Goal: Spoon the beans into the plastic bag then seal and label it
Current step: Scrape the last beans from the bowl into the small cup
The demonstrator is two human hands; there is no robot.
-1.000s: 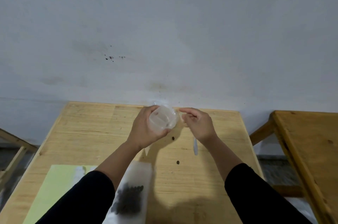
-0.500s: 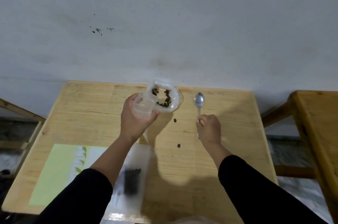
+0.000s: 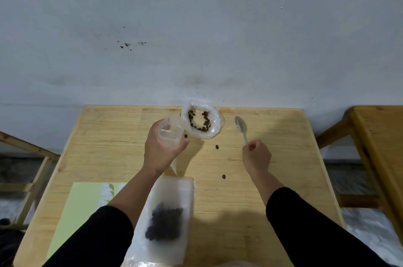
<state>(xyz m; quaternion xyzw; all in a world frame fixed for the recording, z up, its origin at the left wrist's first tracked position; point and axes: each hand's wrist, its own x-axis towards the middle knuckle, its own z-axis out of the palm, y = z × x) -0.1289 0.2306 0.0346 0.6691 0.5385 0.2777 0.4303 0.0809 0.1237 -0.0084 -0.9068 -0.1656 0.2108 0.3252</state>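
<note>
Head view: spoon [image 3: 241, 128] in right hand [image 3: 257, 155]

Both our forearms reach forward, black sleeves pushed back from the wrists. Our left hand [image 3: 162, 148] is raised, fingers and thumb curled in a grip, palm turned inward. Our right hand [image 3: 257, 156] is fisted, knuckles up, set well apart from the left.

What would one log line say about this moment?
left hand: holds open plastic bag | right hand: grips spoon, empty | bean bowl: on table | loose beans: three on table
</note>
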